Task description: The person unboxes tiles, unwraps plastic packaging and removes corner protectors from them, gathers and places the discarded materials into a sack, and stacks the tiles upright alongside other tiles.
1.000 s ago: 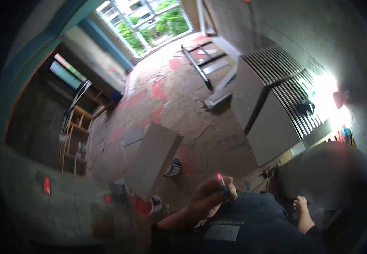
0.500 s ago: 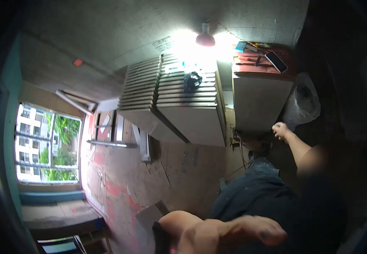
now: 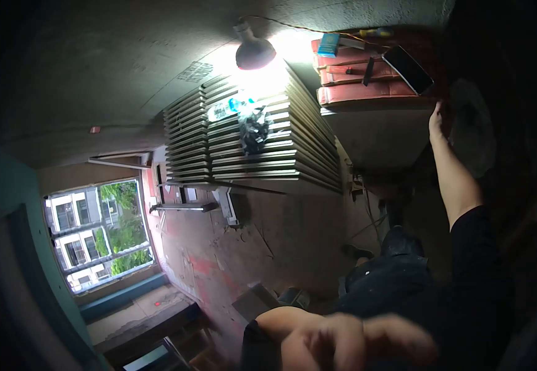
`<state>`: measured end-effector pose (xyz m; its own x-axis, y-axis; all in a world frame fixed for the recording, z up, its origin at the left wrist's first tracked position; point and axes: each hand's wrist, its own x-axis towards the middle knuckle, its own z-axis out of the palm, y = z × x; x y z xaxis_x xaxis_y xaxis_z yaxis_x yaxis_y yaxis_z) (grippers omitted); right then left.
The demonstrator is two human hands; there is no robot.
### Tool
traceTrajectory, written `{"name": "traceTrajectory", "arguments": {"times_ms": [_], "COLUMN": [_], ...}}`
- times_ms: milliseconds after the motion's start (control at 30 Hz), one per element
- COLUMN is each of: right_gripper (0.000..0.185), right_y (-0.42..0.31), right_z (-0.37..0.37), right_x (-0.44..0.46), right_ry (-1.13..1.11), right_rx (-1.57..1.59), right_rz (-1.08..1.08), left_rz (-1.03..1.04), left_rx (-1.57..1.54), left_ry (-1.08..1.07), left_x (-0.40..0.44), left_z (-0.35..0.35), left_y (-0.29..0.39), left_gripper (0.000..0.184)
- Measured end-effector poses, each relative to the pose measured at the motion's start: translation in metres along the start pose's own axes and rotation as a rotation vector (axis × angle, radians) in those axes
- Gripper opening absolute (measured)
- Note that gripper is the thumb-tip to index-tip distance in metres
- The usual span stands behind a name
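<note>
My right hand point(image 3: 438, 123) reaches up to the near right corner of a tall stack topped with red padded packs point(image 3: 367, 93). Seen edge-on, its fingers point upward; contact with the corner is unclear. A black-screened phone point(image 3: 408, 69) lies on the packs just above that hand. Close to the camera at the bottom, my left hand point(image 3: 355, 343) is blurred, its fingers bent and apart with nothing visible in them. Also on the red packs are a dark narrow strip point(image 3: 368, 72), a blue packet point(image 3: 328, 45) and a yellow-handled tool point(image 3: 377, 32).
A stack of panels point(image 3: 250, 167) stands left of the red-topped stack, with a plastic bottle point(image 3: 225, 109) and a black bag point(image 3: 256, 130) on it. A lit lamp point(image 3: 255, 52) hangs above. A clear plastic bag point(image 3: 474, 130) is at right. Metal profiles point(image 3: 185, 206) lie near the window point(image 3: 101, 232).
My right hand has risen from beside the stack's lower side to its upper corner. My left hand's fingers have bent. The view has shifted closer to the red packs and lamp.
</note>
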<state>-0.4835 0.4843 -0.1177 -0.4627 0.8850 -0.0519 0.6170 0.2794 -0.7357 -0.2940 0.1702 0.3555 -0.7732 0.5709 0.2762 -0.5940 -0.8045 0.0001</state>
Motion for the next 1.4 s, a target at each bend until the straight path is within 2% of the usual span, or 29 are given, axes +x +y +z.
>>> {"name": "traceTrajectory", "arguments": {"times_ms": [33, 67, 100, 133, 167, 200, 267, 300, 367, 400, 467, 500, 567, 633, 700, 800, 867, 900, 933, 967, 1000, 1033, 1067, 1100, 1133, 1167, 1233, 1267, 1400], "right_gripper": [0.067, 0.07, 0.073, 0.077, 0.086, 0.09, 0.087, 0.085, 0.079, 0.076, 0.07, 0.062, 0.059, 0.054, 0.057, 0.057, 0.055, 0.051, 0.047, 0.049, 0.051, 0.055, 0.06, 0.065, 0.061, 0.059, 0.047, 0.047, 0.039], "right_y": [0.014, 0.033, 0.035, 0.029, 0.003, -0.011, -0.002, 0.002, 0.003, 0.002, 0.001, -0.025, -0.006, -0.012, -0.008, -0.013, 0.023, 0.044, 0.068, 0.102, 0.125, 0.126, 0.125, 0.143, 0.176, 0.189, 0.288, 0.317, 0.383], "right_z": [0.006, 0.014, 0.01, 0.003, -0.013, -0.024, -0.021, -0.018, -0.018, -0.018, -0.023, -0.038, -0.028, -0.041, -0.057, -0.108, -0.133, -0.146, -0.162, -0.184, -0.196, -0.197, -0.196, -0.177, -0.148, -0.118, -0.039, -0.015, 0.049], "right_x": [0.0, 0.006, 0.006, -0.001, -0.016, -0.015, -0.014, -0.014, -0.013, -0.012, -0.01, -0.023, -0.018, -0.033, -0.043, -0.088, -0.107, -0.117, -0.127, -0.129, -0.123, -0.112, -0.1, -0.091, -0.089, -0.083, -0.089, -0.096, -0.109], "right_ry": [0.109, 0.074, 0.058, 0.042, 0.042, -0.052, -0.022, 0.004, -0.021, -0.034, -0.088, 0.008, -0.034, 0.05, -0.059, -0.177, -0.302, -0.326, -0.353, -0.474, -0.59, -0.67, -0.739, -0.924, -1.018, -1.237, -1.452, -1.458, -1.141], "right_rx": [-0.136, 0.003, -0.014, -0.031, 0.015, 0.092, 0.097, 0.084, 0.064, 0.054, 0.085, 0.197, 0.197, 0.161, 0.109, 0.207, 0.188, 0.293, 0.393, 0.48, 0.564, 0.377, 0.182, 0.039, -0.057, -0.02, 0.052, 0.038, -0.536], "right_rz": [-0.208, -0.189, -0.169, -0.15, -0.062, -0.043, -0.08, -0.209, -0.135, -0.098, -0.115, -0.112, -0.105, -0.093, -0.075, 0.066, 0.033, 0.051, 0.077, 0.265, 0.455, 0.651, 0.843, 0.884, 0.982, 1.111, 1.329, 1.341, 0.704], "left_rz": [-0.048, -0.086, -0.102, -0.116, -0.109, -0.121, -0.138, -0.148, -0.213, -0.222, -0.267, -0.264, -0.316, -0.297, -0.313, -0.333, -0.382, -0.439, -0.423, -0.376, -0.398, -0.419, -0.561, -0.643, -0.728, -0.719, -0.707, -0.709, -0.664], "left_rx": [0.034, 0.07, 0.12, 0.194, 0.24, 0.232, 0.341, 0.337, 0.426, 0.42, 0.487, 0.486, 0.565, 0.568, 0.557, 0.504, 0.319, -0.119, -0.166, -0.005, 0.034, 0.072, 0.434, 0.537, 0.64, 0.461, 0.388, 0.401, 0.453], "left_ry": [0.11, 0.226, 0.347, 0.409, 0.595, 0.602, 0.902, 0.901, 1.123, 1.12, 1.244, 1.235, 1.255, 1.263, 1.287, 1.512, 1.474, 0.839, 0.851, 1.127, 1.298, 1.469, 1.617, 1.648, 1.677, 1.679, 1.713, 1.756, 1.823], "left_x": [-0.001, -0.004, -0.006, -0.006, -0.012, -0.02, -0.038, -0.047, -0.064, -0.068, -0.071, -0.07, -0.065, -0.067, -0.066, -0.069, -0.076, -0.124, -0.117, -0.09, -0.09, -0.089, -0.133, -0.129, -0.125, -0.151, -0.159, -0.156, -0.164], "left_z": [-0.023, -0.048, -0.069, -0.096, -0.112, -0.128, -0.156, -0.168, -0.187, -0.196, -0.211, -0.22, -0.238, -0.259, -0.285, -0.339, -0.373, -0.428, -0.428, -0.41, -0.417, -0.423, -0.457, -0.446, -0.432, -0.438, -0.429, -0.42, -0.414], "left_y": [0.011, 0.02, 0.031, 0.042, 0.05, 0.057, 0.067, 0.07, 0.073, 0.073, 0.074, 0.075, 0.082, 0.091, 0.105, 0.126, 0.149, 0.18, 0.183, 0.172, 0.172, 0.171, 0.184, 0.174, 0.164, 0.166, 0.158, 0.152, 0.138], "left_gripper": [0.05, 0.056, 0.062, 0.058, 0.05, 0.05, 0.041, 0.041, 0.035, 0.035, 0.031, 0.031, 0.026, 0.024, 0.024, 0.04, 0.06, 0.08, 0.088, 0.086, 0.081, 0.077, 0.061, 0.052, 0.044, 0.038, 0.037, 0.038, 0.03]}}
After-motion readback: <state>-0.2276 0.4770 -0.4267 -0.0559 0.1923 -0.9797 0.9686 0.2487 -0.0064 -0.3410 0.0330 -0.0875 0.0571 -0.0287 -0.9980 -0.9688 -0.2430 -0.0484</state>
